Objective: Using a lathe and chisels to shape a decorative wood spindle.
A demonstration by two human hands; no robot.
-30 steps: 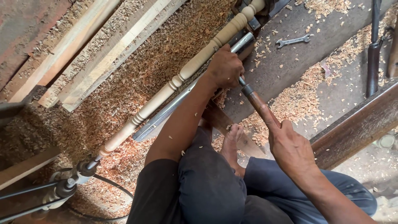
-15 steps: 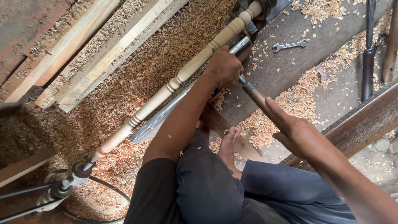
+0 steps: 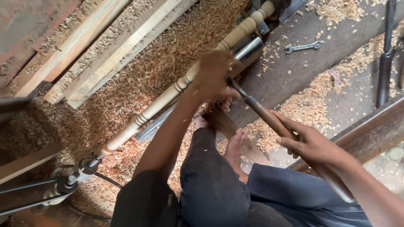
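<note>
From the head camera: I am mid-cut, turning the pale, beaded wooden spindle (image 3: pixel 168 94), which runs from 7 to 1 o'clock across the shavings. My left hand (image 3: pixel 214 75) closes over the long wood-handled steel chisel (image 3: pixel 269 120) at the spindle; my right hand (image 3: pixel 313 145) wraps the handle at 4 o'clock. Next, I judge, a steady slide along the spindle. The cutting tip is hidden under my left hand, which is blurred.

Setting: woodturning workshop. Landmark: pale turned spindle (image 3: pixel 185 82) mounted on a lathe. Sawdust and shavings (image 3: pixel 139 80) lie thick beside and beneath the spindle. Rough planks (image 3: pixel 105 63) are stacked beyond it. A drive belt and pulley (image 3: pixel 63 185) sit at its lower end. A spanner (image 3: pixel 302 47) and spare chisels (image 3: pixel 385 54) lie near its upper end.
</note>
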